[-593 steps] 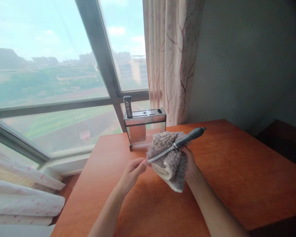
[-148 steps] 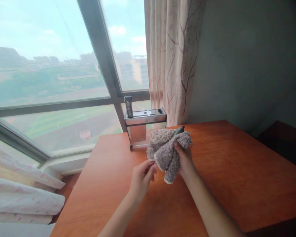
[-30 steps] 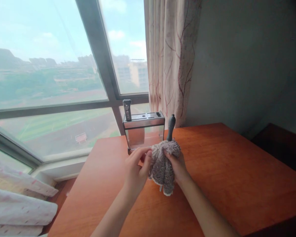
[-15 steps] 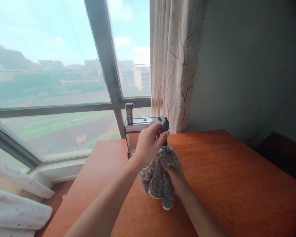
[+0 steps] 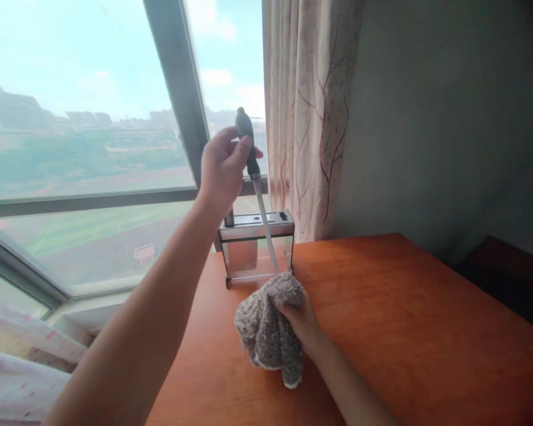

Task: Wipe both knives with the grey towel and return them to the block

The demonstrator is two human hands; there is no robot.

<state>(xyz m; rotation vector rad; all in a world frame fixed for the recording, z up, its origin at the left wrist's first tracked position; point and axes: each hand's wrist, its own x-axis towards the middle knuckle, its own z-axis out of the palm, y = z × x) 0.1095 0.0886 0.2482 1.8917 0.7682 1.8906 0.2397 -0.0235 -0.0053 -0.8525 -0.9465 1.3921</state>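
My left hand is raised and closed around the black handle of a honing steel. Its slim metal rod slants down and to the right, and the tip end disappears into a fluffy grey-brown cloth. My right hand grips that cloth from the right side, thumb on top and the other fingers hidden behind it. Just beyond the rod stands a clear knife block with a metal top. One dark handle sticks up at the block's left end, mostly behind my left hand.
The reddish-brown wooden table extends under the cloth and away to the right. Behind it are a window frame and a patterned curtain. More pale curtain fabric hangs at lower left.
My left hand has moved up and left with the handle, and a long stretch of rod now shows above the cloth. My right hand and the cloth have shifted slightly left and down.
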